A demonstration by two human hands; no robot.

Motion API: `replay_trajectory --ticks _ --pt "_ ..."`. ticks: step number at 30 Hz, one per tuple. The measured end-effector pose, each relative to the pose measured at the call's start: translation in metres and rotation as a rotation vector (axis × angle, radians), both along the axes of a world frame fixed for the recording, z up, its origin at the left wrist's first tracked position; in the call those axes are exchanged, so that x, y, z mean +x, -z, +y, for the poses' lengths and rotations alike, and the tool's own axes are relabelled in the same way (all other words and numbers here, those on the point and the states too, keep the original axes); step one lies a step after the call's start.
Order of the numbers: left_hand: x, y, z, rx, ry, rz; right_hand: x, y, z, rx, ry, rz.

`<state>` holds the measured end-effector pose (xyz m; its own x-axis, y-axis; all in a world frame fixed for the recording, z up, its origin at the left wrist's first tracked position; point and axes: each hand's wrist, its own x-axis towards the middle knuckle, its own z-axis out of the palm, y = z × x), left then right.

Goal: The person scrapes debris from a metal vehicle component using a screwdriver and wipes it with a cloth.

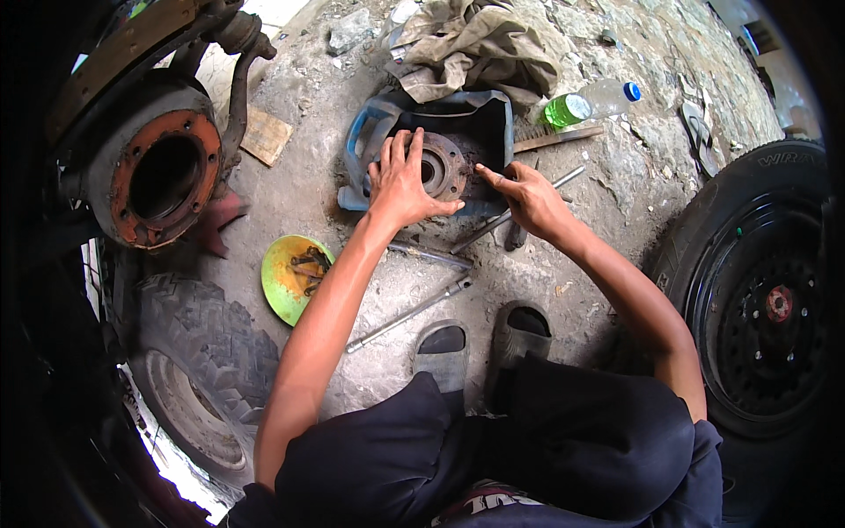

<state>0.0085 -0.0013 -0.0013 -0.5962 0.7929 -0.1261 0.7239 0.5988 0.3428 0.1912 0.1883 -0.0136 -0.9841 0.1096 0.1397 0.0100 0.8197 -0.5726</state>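
Observation:
A round, rusty metal flange [453,157] with a centre bore and bolt holes sits in a cut-open blue plastic container [502,110]. My left hand [405,180] grips its left side, fingers spread over the rim and thumb along the near edge. At the flange's right edge, my right hand [532,201] reaches in with the index finger extended against it. The other right fingers are curled, and whatever they hold cannot be made out. A metal rod [480,231] lies on the ground beneath that hand.
An axle housing [106,189] with an orange-faced flange stands at left, above a knobbly tyre [220,330]. A green bowl [277,282] of bolts and a long-handled wrench [409,315] lie nearer. Cloth [475,48], a bottle [603,99] and a wheel [704,238] are beyond and right.

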Motion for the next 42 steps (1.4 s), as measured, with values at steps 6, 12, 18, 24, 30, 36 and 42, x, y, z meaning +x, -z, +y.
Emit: replay_trajectory --ticks 6,12,18,24,30,36,42 --pt "-0.002 0.000 -0.003 -0.015 0.014 -0.014 0.018 0.004 -0.010 0.000 -0.057 0.030" --pt "-0.002 0.002 -0.002 0.020 0.018 0.012 0.010 0.006 -0.009 -0.018 0.041 0.032" --pt "0.001 0.004 -0.003 0.023 0.023 0.043 0.019 0.003 -0.013 0.028 0.004 -0.019" --pt "-0.001 0.002 -0.004 0.010 0.009 0.000 0.012 -0.004 -0.013 0.028 0.028 -0.037" --pt "-0.002 0.002 -0.004 0.054 0.031 0.002 0.012 -0.002 -0.012 0.019 0.054 0.007" --pt "0.002 -0.003 -0.003 -0.034 -0.001 -0.044 0.017 -0.002 -0.010 0.055 -0.003 -0.011" --pt "-0.001 0.000 -0.001 -0.025 0.005 -0.028 0.016 -0.006 -0.019 0.064 0.045 -0.014"
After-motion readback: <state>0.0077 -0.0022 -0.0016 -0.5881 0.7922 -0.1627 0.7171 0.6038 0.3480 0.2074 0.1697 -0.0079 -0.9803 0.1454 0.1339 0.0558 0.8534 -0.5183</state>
